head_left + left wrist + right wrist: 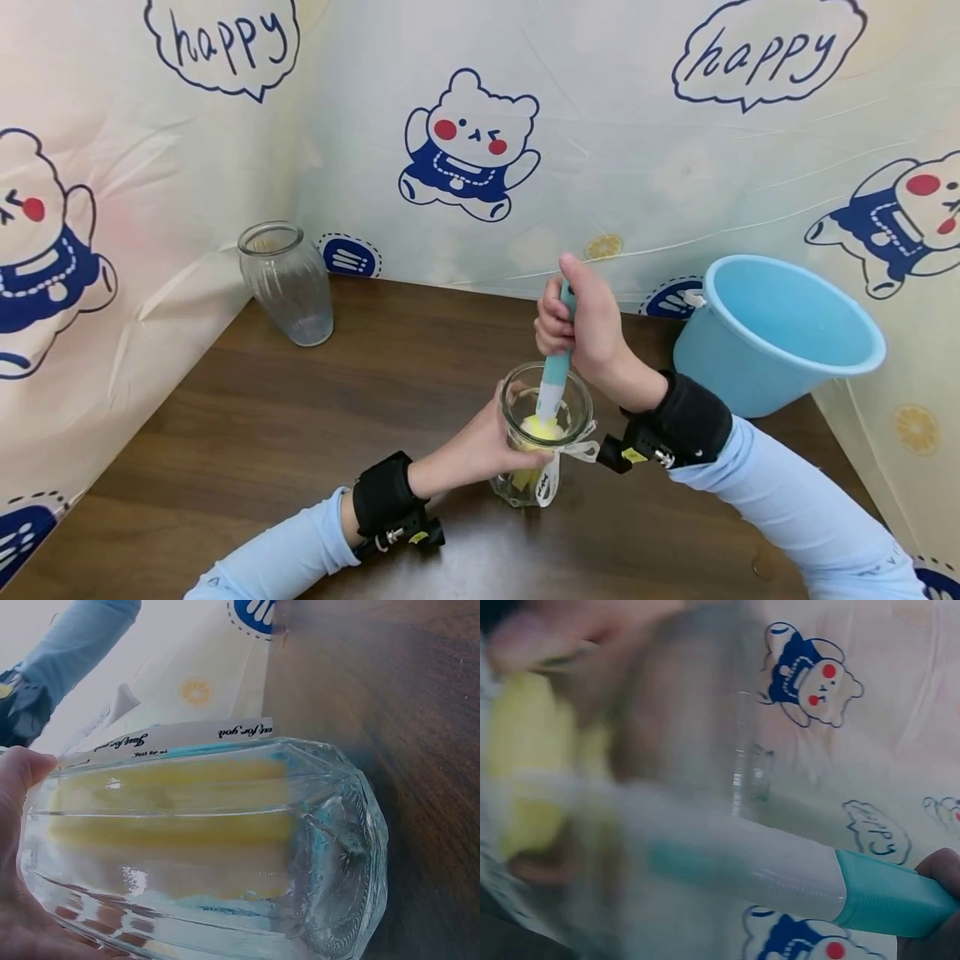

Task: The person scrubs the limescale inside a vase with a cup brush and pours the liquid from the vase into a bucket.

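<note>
A clear glass jar [517, 493] with a white lettered ribbon [550, 482] round its neck stands at the middle front of the table. My left hand [483, 446] grips it from the left, just under the rim. Above the mouth, my right hand [588, 325] holds the teal and white handle of a sponge bottle brush [557, 371], thumb up along its top. The brush's yellow and white sponge head [172, 802] lies inside the jar, as the left wrist view shows through the glass. In the blurred right wrist view, the handle [885, 892] runs into the jar's mouth.
A ribbed glass vase [288, 287] stands at the back left of the brown table [360, 375]. To the back right, behind the right forearm, is a light blue bucket [757, 375]. A printed cloth [600, 167] hangs round the table's back and sides.
</note>
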